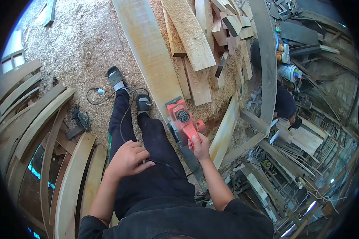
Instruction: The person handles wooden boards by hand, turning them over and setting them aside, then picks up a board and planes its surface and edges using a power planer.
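Note:
My right hand (200, 148) is wrapped round the rear handle of a red electric planer (182, 116) with a black knob on top. The planer rests on a long, wide wooden board (147, 51), near the end closest to me. My left hand (131, 160) is closed on the dark power cord (162, 163) in front of my thighs. From there the cord runs toward the planer on one side and down past my leg to the floor on the other. The planer's sole is hidden beneath its body.
Wood shavings (81, 44) cover the floor round my feet. Curved timber pieces (70, 187) lean at the left. Planks (191, 36) and offcuts are piled beyond the board. Another person (285, 102) bends over at the right, near paint buckets (289, 73).

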`<state>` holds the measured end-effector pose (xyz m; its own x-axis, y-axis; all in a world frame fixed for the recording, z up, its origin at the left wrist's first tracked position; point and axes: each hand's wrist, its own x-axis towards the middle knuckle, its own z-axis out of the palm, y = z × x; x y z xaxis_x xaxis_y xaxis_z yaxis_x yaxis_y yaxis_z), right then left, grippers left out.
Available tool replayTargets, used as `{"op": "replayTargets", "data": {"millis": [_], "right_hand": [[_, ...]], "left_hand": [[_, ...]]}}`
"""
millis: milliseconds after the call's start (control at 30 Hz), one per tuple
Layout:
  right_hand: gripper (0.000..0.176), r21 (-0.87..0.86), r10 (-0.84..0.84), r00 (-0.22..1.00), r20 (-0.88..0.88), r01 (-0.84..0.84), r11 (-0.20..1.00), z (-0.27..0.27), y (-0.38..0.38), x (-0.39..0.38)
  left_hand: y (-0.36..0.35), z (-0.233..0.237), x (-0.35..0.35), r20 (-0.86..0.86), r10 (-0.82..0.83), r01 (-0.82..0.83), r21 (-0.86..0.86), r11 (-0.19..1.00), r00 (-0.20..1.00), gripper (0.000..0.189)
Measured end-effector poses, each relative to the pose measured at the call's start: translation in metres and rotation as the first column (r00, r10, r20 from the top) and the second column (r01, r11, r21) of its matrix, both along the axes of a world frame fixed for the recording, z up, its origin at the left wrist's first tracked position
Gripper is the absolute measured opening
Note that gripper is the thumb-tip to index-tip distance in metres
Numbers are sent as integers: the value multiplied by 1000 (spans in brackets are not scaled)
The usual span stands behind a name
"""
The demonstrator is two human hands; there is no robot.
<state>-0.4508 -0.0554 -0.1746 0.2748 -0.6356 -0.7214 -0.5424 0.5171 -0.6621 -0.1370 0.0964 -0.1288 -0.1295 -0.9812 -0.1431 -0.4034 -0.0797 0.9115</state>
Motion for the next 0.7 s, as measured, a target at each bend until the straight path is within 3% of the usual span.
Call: {"op": "replayTargets", "data": {"millis": [133, 367, 533, 700], "right_hand": [[34, -55, 85, 996, -11, -85, 995, -1, -7, 9], [36, -23, 19, 1000, -5, -19, 1000, -3, -21, 53], [36, -69, 74, 997, -30, -76, 995, -3, -40, 91], [37, -41, 8, 1000, 15, -7, 999, -6, -58, 136]], "left_hand": [[4, 2, 7, 47, 30, -31, 20, 999, 998, 34], [10, -2, 30, 30, 187, -187, -19, 982, 982, 31], [12, -6, 62, 21, 236, -236, -4, 972, 971, 31], [7, -12, 100, 11, 279, -279, -3, 960, 960, 30]]}}
